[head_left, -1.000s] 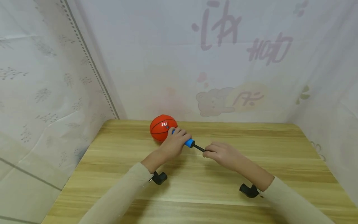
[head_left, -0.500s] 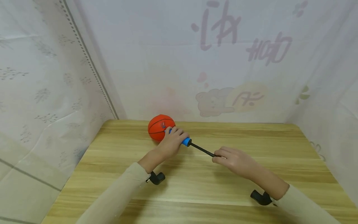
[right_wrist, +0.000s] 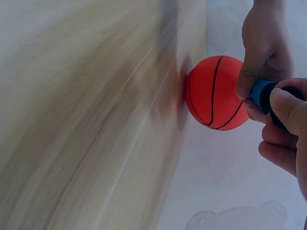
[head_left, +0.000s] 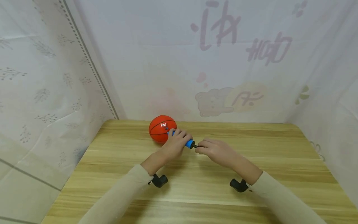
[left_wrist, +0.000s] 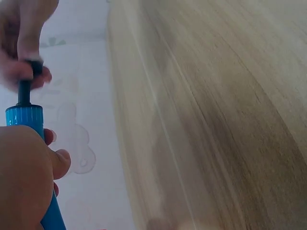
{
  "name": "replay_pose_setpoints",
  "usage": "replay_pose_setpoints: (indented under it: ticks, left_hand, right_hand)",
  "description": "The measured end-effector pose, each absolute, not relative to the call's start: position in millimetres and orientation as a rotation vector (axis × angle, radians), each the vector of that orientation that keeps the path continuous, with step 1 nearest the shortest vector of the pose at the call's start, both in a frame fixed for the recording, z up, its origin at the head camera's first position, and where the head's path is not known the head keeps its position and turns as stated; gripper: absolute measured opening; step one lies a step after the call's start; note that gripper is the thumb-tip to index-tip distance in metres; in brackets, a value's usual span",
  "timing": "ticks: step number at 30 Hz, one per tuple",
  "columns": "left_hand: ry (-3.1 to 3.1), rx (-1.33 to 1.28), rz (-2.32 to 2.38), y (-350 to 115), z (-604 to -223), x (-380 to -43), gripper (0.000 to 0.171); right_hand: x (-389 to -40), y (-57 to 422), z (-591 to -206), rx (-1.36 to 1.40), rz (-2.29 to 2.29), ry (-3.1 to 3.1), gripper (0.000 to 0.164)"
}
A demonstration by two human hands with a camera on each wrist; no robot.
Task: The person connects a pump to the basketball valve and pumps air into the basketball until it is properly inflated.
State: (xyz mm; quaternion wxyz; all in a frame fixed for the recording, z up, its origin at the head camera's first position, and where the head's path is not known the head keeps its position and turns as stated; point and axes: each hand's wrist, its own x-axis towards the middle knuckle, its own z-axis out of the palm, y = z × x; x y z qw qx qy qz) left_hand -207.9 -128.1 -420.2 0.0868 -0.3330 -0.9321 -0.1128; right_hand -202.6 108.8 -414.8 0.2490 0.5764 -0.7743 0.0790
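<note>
A small orange-red basketball [head_left: 160,129] with black lines rests near the table's back edge. My left hand [head_left: 175,144] grips the blue barrel of a hand pump [head_left: 190,143], whose far end points at the ball's side. In the left wrist view the pump [left_wrist: 25,115] shows its ribbed blue collar and dark rod. My right hand [head_left: 215,151] pinches the black handle at the rod's end, and only a short length of rod shows between the hands. From the right wrist, the ball [right_wrist: 216,93] sits behind the blue barrel. My fingers hide the pump's tip.
The wood-grain table [head_left: 195,186] spreads out in front of me. A pale printed curtain [head_left: 179,62] hangs right behind its back edge, with more cloth at both sides. A black camera mount [head_left: 238,185] juts from under the right wrist, another from the left.
My right hand first drew the rod out to the lower right, then pushed it back in toward the barrel. The ball and left hand shifted slightly left, then back.
</note>
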Motion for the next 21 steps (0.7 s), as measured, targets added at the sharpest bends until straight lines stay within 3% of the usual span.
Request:
replay_pose_setpoints:
  ticks: [12,16,20,21]
  left_hand:
    - [-2.795,-1.011,-0.339,-126.8,-420.5,-208.7,0.024]
    - [-2.794,-0.986,-0.335,-130.3,-419.4,-209.4,0.024]
    - [-2.787,-0.974,-0.349,-136.2,-418.4,-211.5,0.026]
    - [-2.788,-0.971,-0.345,-137.6,-417.9,-211.9,0.027]
  right_hand:
    - [-193.7,125.6,-421.4,1.591,0.277,-2.075,0.028]
    - [-181.7,143.9,-417.6,1.601,0.298,-2.054,0.009]
    - [-172.1,157.0,-414.1,1.588,0.306,-2.026,0.042]
    - [-170.4,159.0,-413.6,1.583,0.305,-2.02,0.044]
